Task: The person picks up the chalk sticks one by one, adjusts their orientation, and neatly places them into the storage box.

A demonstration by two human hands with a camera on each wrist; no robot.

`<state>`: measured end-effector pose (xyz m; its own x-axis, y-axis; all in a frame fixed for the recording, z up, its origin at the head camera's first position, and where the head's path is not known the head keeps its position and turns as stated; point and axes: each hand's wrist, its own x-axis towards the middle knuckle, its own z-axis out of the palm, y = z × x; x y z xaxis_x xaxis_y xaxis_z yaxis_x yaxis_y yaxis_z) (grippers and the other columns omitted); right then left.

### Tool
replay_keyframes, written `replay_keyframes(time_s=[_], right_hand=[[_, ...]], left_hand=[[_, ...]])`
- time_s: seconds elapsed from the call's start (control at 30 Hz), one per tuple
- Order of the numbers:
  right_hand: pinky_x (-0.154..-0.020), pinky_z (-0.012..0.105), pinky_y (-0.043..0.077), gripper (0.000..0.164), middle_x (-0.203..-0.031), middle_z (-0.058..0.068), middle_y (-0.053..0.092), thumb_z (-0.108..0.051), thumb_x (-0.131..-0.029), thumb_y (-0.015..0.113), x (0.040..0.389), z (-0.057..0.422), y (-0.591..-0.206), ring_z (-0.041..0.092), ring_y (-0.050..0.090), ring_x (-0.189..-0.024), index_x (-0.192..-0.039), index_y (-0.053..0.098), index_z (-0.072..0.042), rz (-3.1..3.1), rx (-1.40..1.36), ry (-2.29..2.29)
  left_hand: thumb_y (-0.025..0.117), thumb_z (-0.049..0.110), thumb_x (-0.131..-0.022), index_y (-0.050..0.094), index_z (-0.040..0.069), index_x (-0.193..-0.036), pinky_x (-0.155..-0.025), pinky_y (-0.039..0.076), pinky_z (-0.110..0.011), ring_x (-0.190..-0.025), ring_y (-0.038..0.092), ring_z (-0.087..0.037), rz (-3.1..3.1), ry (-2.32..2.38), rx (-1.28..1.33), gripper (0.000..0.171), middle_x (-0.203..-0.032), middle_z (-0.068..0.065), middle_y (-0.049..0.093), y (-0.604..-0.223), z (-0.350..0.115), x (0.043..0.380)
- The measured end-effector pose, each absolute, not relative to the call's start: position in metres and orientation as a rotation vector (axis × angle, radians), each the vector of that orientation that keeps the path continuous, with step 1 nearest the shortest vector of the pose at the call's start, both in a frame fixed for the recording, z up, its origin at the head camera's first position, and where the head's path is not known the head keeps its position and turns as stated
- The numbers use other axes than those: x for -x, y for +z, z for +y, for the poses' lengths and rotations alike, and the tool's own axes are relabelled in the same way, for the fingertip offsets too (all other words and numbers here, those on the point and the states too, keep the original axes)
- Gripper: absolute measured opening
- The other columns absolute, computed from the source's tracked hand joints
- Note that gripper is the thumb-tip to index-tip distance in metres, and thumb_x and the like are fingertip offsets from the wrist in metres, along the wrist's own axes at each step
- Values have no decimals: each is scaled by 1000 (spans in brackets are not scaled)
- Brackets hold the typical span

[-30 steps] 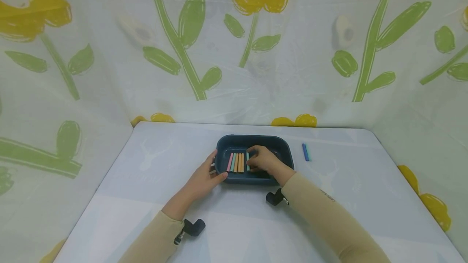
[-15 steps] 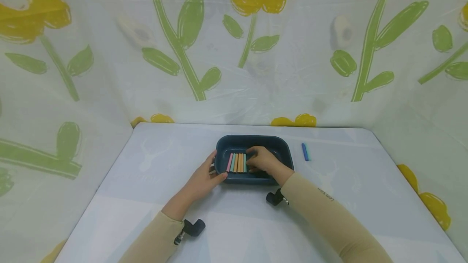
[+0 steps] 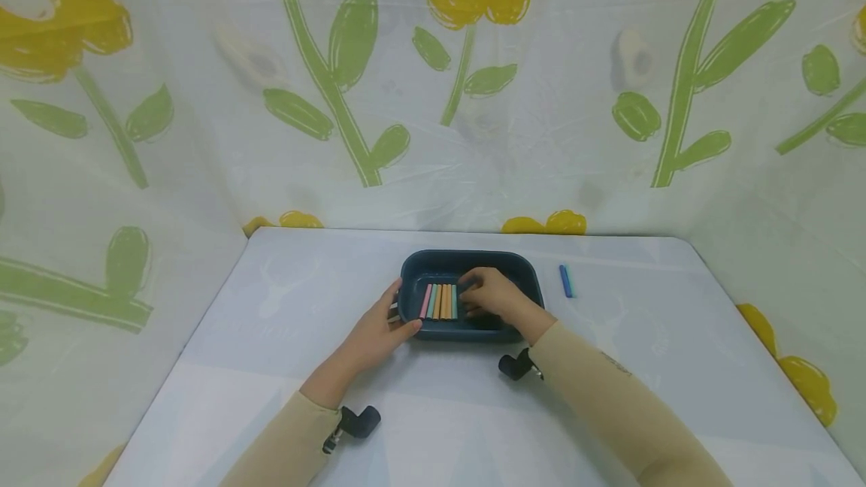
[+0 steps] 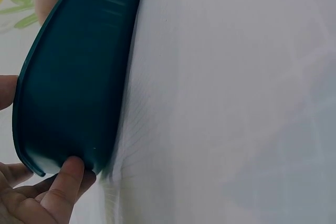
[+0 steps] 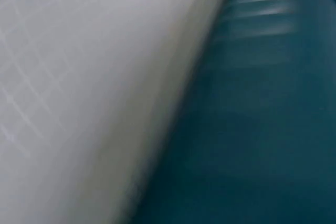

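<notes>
Several coloured chalk sticks lie side by side in a row in the left half of a dark blue-green tray: pink, pale green, orange ones, and a pale green one at the right end. My left hand holds the tray's left end, thumb at the near rim; the left wrist view has its fingers against the tray's outer wall. Just right of the row, inside the tray, is my right hand, fingers bent loosely and no stick visible between them. The right wrist view takes in mainly the tray's outer side.
Beyond the tray's right end, a blue chalk stick and a pale green one lie together on the white table. A flower-printed curtain hangs behind and at both sides.
The right-hand pale green chalk has slid left across a gap to join the row. My right hand has since drawn slightly right, away from it. The left hand stays put.
</notes>
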<state>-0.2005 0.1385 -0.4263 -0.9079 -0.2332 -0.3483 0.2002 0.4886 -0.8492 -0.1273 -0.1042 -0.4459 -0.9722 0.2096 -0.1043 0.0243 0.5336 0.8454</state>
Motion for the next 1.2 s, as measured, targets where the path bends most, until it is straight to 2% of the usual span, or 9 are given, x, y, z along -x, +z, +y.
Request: replay_keyframes(time_s=[0.4,0.7,0.93,1.2], right_hand=[[-76,38,62,36,-111,21,64,-10,-97,63,193,164,-400,25,71,-85,-131,58,1,2393,175,-1333],[-79,38,61,37,-122,26,61,-13,-101,59,189,188,-382,38,67,-100,-135,55,3,2428,185,-1357],[-82,39,61,39,-125,29,56,-13,-103,58,184,207,-375,45,62,-106,-137,52,5,2414,178,-1413],[-83,39,61,40,-126,27,55,-16,-103,57,182,227,-373,40,63,-106,-137,51,5,2474,203,-1402]], left_hand=[[70,40,-94,14,15,-162,-108,44,-48,-133,52,-36,2596,1394,-198,92,-159,-19,33,-446,-104,127],[71,38,-94,14,15,-162,-108,44,-47,-134,50,-36,2591,1398,-191,92,-160,-18,32,-443,-104,126],[71,40,-93,15,15,-162,-107,45,-47,-134,50,-36,2589,1403,-195,92,-159,-18,33,-445,-103,127],[71,40,-93,15,14,-162,-108,45,-46,-134,50,-36,2591,1408,-204,92,-159,-18,33,-444,-104,126]])
